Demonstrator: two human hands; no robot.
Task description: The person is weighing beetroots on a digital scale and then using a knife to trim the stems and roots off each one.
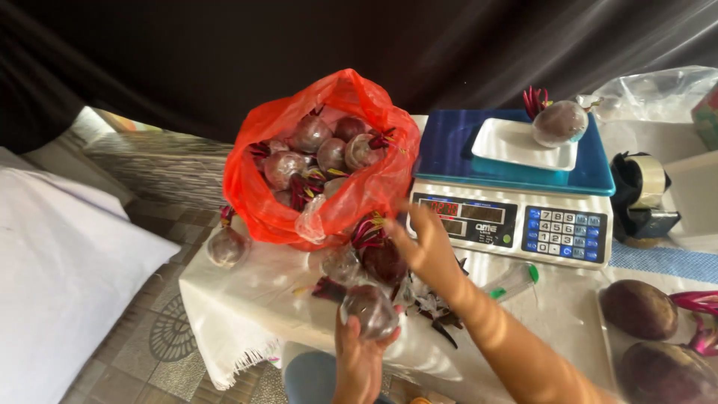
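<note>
My left hand [357, 357] grips a beetroot wrapped in clear film [370, 309] at the table's near edge. My right hand [425, 245] reaches across to an unwrapped dark beetroot [382, 259] with red stalks, its fingers touching it just below the red plastic bag [329, 161]. The bag stands open and holds several wrapped beetroots. Another wrapped beetroot [226, 245] lies on the table left of the bag. On the blue-topped digital scale [516, 176] a white tray [516, 144] carries one wrapped beetroot [559, 122].
A tape dispenser [643, 196] stands right of the scale. Two bare beetroots [640, 308] lie at the right edge. A clear tube with a green cap [514, 280] and dark leaf scraps lie on the white tablecloth [247, 299]. Tiled floor and a white cushion [60, 262] are left.
</note>
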